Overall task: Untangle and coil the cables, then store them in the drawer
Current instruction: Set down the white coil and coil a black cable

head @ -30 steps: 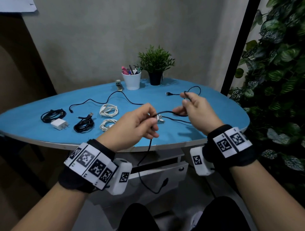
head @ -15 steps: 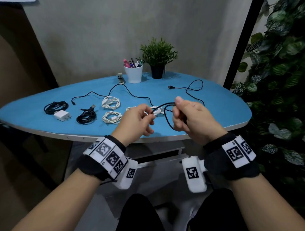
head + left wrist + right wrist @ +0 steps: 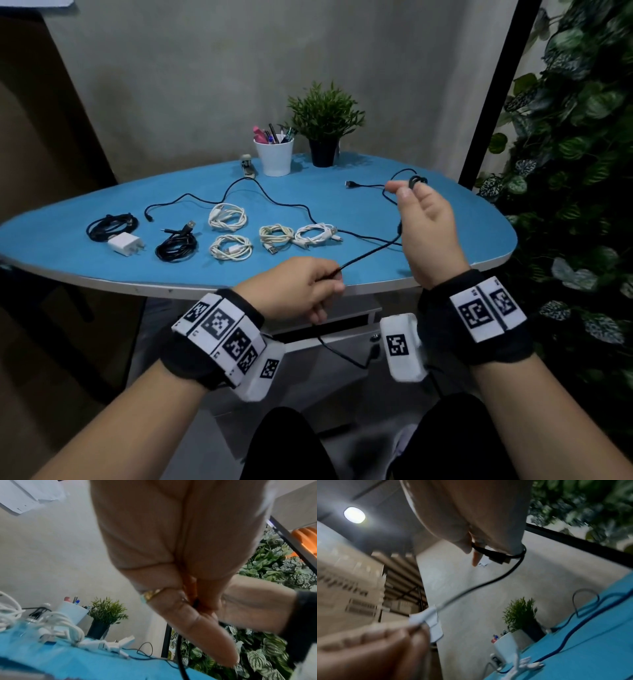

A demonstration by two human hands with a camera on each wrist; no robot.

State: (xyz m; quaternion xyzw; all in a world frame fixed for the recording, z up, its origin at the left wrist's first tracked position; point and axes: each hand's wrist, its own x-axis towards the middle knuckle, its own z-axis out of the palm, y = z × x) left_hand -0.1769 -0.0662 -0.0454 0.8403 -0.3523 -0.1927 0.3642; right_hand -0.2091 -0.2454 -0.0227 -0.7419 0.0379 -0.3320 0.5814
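Above the near edge of the counter (image 3: 472,219), the left hand (image 3: 294,291) pinches the black cable (image 3: 370,255) taut. The right hand (image 3: 424,222), farther right, grips wound turns, apparently forming a coil for the drawer (image 3: 329,339).

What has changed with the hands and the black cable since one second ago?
The right hand has risen and moved away from the left, and the black cable is now looped around its fingers. The left hand has dropped toward the table's near edge, still pinching the cable, which is now stretched between them. The coiled cables and white charger stayed in place.
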